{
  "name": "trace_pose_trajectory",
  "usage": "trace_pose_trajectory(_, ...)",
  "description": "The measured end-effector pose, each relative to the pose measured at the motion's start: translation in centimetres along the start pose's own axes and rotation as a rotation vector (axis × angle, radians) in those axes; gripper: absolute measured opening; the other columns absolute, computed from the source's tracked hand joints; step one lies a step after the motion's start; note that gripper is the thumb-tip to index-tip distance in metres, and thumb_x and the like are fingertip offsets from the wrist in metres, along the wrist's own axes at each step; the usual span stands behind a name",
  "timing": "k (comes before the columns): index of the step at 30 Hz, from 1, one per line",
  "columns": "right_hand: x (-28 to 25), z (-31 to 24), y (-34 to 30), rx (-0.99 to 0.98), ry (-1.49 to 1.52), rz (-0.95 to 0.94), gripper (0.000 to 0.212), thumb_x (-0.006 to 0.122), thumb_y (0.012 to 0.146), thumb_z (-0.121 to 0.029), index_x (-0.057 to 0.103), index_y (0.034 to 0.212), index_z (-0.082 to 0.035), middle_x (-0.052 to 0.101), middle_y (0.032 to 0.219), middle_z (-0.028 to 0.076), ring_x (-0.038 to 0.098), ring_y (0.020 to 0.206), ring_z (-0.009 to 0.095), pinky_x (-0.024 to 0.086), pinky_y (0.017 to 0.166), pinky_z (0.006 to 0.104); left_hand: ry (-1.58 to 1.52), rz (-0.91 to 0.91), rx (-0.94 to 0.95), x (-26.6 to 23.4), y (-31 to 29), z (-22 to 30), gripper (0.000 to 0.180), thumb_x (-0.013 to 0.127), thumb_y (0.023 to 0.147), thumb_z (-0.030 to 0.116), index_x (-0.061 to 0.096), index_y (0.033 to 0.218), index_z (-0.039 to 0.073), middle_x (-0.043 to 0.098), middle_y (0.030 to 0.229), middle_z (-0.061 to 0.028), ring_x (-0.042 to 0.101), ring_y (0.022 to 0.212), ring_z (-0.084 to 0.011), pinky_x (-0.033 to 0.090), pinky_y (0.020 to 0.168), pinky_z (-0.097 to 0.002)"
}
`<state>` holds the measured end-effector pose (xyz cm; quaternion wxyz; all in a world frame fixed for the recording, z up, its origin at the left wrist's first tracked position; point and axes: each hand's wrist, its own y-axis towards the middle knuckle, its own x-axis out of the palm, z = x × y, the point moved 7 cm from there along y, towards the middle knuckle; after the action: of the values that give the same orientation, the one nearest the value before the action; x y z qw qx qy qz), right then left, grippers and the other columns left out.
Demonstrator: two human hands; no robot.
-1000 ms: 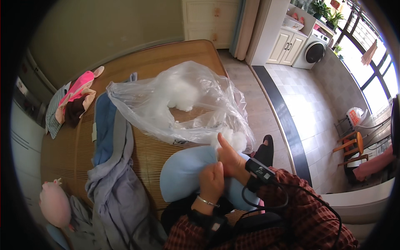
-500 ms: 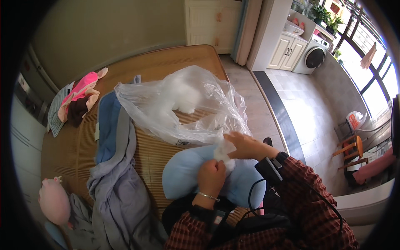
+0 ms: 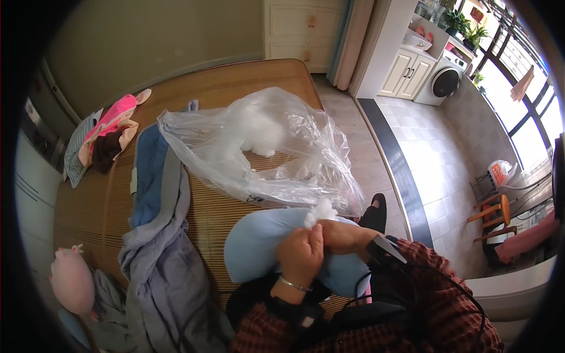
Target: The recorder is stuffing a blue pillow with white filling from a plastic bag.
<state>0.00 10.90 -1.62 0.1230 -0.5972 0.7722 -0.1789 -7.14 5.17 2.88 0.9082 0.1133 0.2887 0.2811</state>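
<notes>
A plump light blue cushion (image 3: pixel 250 244) rests across my lap. My left hand (image 3: pixel 299 252) is closed in a fist at its upper side, gripping the cushion's fabric; the exact grip is hidden. Close against it, my right hand (image 3: pixel 343 236) is bent over the cushion, its fingers hidden behind the left hand. White fluffy stuffing (image 3: pixel 321 213) sticks up just beyond both hands. Past the cushion spreads a large clear plastic bag (image 3: pixel 206 156), with more white filling (image 3: pixel 259 129) inside it.
A mat-covered bed (image 3: pixel 206 203) lies beneath these things. To the left are a grey-and-blue garment (image 3: pixel 156 241), a pink stuffed toy (image 3: pixel 73 279) and a pink-and-striped cloth heap (image 3: pixel 109 138). A washing machine (image 3: pixel 441 79) and wooden stool (image 3: pixel 494 212) stand to the right.
My right hand has come down and in against the left hand, its fingers passing out of sight. The stuffing between the hands now shows above them. A dark shoe shows more fully at the right.
</notes>
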Motion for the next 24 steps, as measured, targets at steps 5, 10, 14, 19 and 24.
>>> trace_pose_trajectory(5,0.4,4.7,3.9,0.091,0.981,0.259,0.007,0.049,0.077,0.000,0.055,0.074,-0.002,0.057,0.076,0.008,0.054,0.068,0.018,0.045,0.060,0.0324,-0.149,-0.005,-0.093,0.2,-0.4,-2.1,0.036,0.048,0.092,0.023,0.054,0.063,0.002,0.056,0.062,-0.0157,0.053,0.055,-0.0349,0.040,0.050,-0.0412)
trace_pose_trajectory(10,-1.1,2.9,4.7,-0.046,0.303,0.296,0.006,0.051,0.074,-0.004,0.054,0.079,-0.001,0.057,0.076,0.012,0.056,0.069,0.022,0.044,0.060,0.0343,-0.357,0.097,-0.358,0.9,0.1,-6.4,0.042,0.042,0.095,0.030,0.060,0.075,-0.003,0.059,0.064,-0.0145,0.055,0.058,-0.0221,0.042,0.055,-0.0343)
trace_pose_trajectory(14,-1.9,-5.6,-2.1,-0.144,-0.566,0.464,0.024,0.054,0.076,-0.008,0.058,0.099,-0.001,0.059,0.087,0.017,0.060,0.079,0.029,0.047,0.073,0.0345,-0.470,0.081,-0.402,2.3,0.0,-6.3,0.046,0.041,0.095,0.034,0.061,0.078,-0.004,0.060,0.065,-0.0137,0.055,0.058,-0.0198,0.043,0.057,-0.0330)
trace_pose_trajectory(19,-4.8,-7.4,-5.0,-0.348,-1.015,0.864,0.040,0.064,0.075,-0.013,0.056,0.113,-0.003,0.058,0.105,0.017,0.060,0.089,0.032,0.048,0.082,0.0373,-0.440,0.043,-0.385,2.0,0.0,-6.6,0.046,0.041,0.095,0.033,0.062,0.079,-0.004,0.060,0.065,-0.0137,0.055,0.057,-0.0195,0.043,0.057,-0.0337)
trace_pose_trajectory(24,-1.6,-2.0,-2.5,-0.295,-0.991,0.483,0.028,0.063,0.076,-0.016,0.059,0.096,0.002,0.060,0.095,0.020,0.059,0.087,0.035,0.048,0.077,0.0386,-0.361,0.100,-0.310,1.5,0.2,-5.7,0.044,0.043,0.095,0.031,0.060,0.073,-0.003,0.059,0.063,-0.0163,0.054,0.054,-0.0270,0.041,0.054,-0.0372)
